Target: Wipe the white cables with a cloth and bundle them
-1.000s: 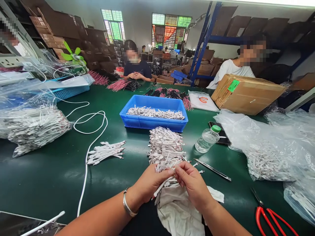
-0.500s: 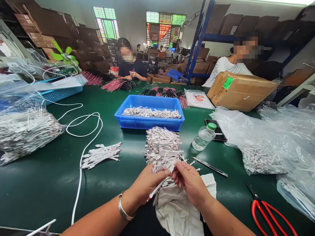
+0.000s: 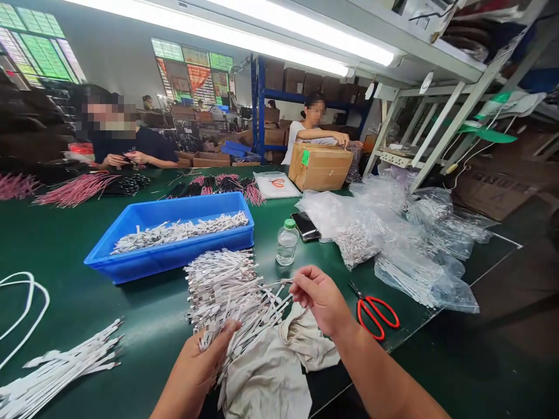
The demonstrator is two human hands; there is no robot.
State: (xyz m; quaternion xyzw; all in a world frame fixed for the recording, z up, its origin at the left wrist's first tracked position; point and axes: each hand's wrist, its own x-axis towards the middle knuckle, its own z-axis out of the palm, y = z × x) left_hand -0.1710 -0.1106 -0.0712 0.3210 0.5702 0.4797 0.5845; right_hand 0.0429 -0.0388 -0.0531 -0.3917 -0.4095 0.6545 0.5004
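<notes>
My left hand is closed around a small bunch of short white cables, thumb on top. To its right and farther out, my right hand pinches the thin end of one white cable at the right side of the pile. The pile of white cables lies in front of both hands, many of them side by side with flat connector ends. A crumpled pale cloth lies below and between my hands.
A blue bin with white cables stands behind the pile. Nearby are a water bottle, phone, red-handled scissors and plastic bags. Another cable bunch lies left. Two co-workers sit across, near a carton.
The view has swung right. My right hand has moved away from my left hand and now pinches a cable end at the pile's right side. My left hand keeps its bunch.
</notes>
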